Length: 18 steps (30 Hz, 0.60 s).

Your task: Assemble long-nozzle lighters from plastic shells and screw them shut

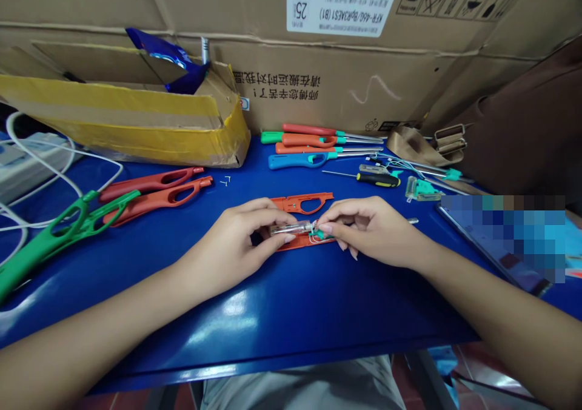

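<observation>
Between the thumb and fingers of my left hand point(243, 240) is a clear lighter fuel tank point(291, 228), lying sideways with its valve end to the right. My right hand point(370, 231) pinches at that end, where a teal trigger piece point(321, 235) and thin white wires show; its fingertips partly hide them. Below the tank lies an orange lighter shell half point(300, 242), largely covered by my hands. Another orange shell half point(307, 203) with a trigger loop lies just behind them on the blue table point(254, 337).
Finished-looking long lighters point(318, 146) lie at the back. A yellow-black screwdriver point(377, 179), loose tank parts point(421, 188) and a tablet-like device point(491, 246) are on the right. Red shells point(159, 194), green shells point(59, 237), small screws point(226, 181), white cables point(45, 161) and a taped carton point(182, 128) occupy the left.
</observation>
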### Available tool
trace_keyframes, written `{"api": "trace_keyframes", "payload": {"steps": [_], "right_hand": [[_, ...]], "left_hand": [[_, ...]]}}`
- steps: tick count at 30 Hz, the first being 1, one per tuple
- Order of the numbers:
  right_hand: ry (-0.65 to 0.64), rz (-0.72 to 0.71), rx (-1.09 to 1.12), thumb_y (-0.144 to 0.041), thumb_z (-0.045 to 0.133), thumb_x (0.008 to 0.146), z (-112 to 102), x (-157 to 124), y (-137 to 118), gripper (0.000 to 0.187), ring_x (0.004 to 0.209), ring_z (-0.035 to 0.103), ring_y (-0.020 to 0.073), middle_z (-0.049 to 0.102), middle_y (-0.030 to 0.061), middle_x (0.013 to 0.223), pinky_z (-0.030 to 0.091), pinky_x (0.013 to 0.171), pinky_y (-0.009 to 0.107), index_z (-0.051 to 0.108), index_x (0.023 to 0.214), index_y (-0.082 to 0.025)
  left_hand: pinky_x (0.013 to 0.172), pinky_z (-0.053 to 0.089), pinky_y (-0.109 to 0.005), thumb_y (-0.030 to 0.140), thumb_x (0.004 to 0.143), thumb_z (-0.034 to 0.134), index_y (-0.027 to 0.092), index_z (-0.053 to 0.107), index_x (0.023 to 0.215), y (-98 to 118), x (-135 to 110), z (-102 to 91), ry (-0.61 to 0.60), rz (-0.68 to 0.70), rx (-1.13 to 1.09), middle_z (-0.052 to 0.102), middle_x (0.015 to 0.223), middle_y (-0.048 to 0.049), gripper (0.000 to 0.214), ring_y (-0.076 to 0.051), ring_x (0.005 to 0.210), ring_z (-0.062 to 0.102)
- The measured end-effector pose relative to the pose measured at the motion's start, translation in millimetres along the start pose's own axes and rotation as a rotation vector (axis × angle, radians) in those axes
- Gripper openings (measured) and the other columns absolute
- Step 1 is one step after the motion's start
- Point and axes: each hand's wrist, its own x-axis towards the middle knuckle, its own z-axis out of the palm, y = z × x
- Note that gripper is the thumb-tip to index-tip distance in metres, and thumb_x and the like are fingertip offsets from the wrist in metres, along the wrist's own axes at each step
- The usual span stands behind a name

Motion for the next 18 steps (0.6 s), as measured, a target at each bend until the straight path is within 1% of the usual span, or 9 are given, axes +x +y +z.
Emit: {"api": "trace_keyframes", "payload": {"steps": [10, 18], "right_hand": [[-0.008, 0.011, -0.025, -0.032, 0.073, 0.086, 1.1, -1.3, 0.2, 0.016, 0.044, 0.052, 0.0069, 0.058, -0.0042, 0.059, 0.045, 0.04, 0.019, 0.074, 0.088, -0.016], [-0.005, 0.017, -0.056, -0.032, 0.071, 0.088, 0.8, -1.2, 2.9, 0.017, 0.044, 0.05, 0.0069, 0.058, -0.0038, 0.06, 0.041, 0.039, 0.019, 0.074, 0.09, -0.016]], "left_hand": [[0.079, 0.053, -0.026, 0.021, 0.096, 0.064, 0.02, 0.076, 0.112, 0.2, -1.2, 1.0, 0.007, 0.012, 0.004, 0.072, 0.101, -0.0045, 0.02, -0.015, 0.089, 0.068], [0.079, 0.054, -0.026, 0.023, 0.096, 0.065, 0.021, 0.077, 0.11, 1.3, -1.0, 1.4, 0.014, 0.006, -0.012, 0.072, 0.099, -0.0046, 0.019, -0.015, 0.088, 0.069]]}}
